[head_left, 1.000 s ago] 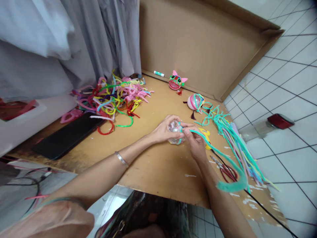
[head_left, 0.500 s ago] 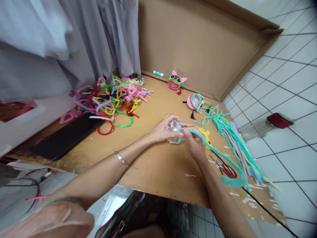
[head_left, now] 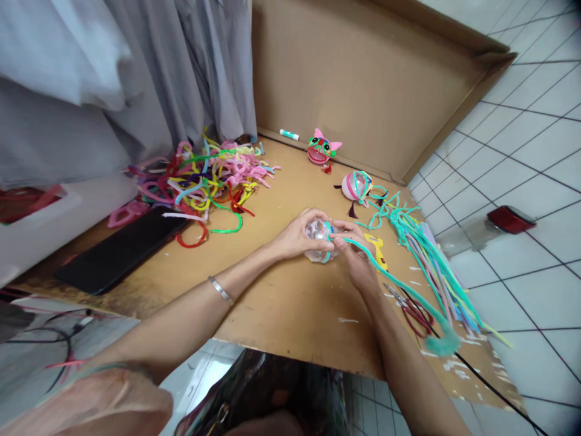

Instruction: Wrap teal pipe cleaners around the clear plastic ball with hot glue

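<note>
Clear plastic ball [head_left: 319, 237] sits just above the cardboard work surface [head_left: 281, 303] at centre, L hand [head_left: 297, 233] cupped round it w/ fingers closed on the shell, R hand [head_left: 358, 257] pinching a teal pipe cleaner [head_left: 394, 281] against the ball, its free end trailing off to the right. Risk, as judged from the head view: shell is smooth, so the wrap may slip off if R pinch loosens; the loose tail could also snag the scissors [head_left: 411, 309] or the teal pipe-cleaner bundle [head_left: 426, 254] just beside it.

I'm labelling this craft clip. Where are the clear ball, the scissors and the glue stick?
clear ball [head_left: 319, 232], head view, its top between the hands.
scissors [head_left: 415, 313], head view, red handle loop.
glue stick [head_left: 289, 134], head view, white barrel.
</note>
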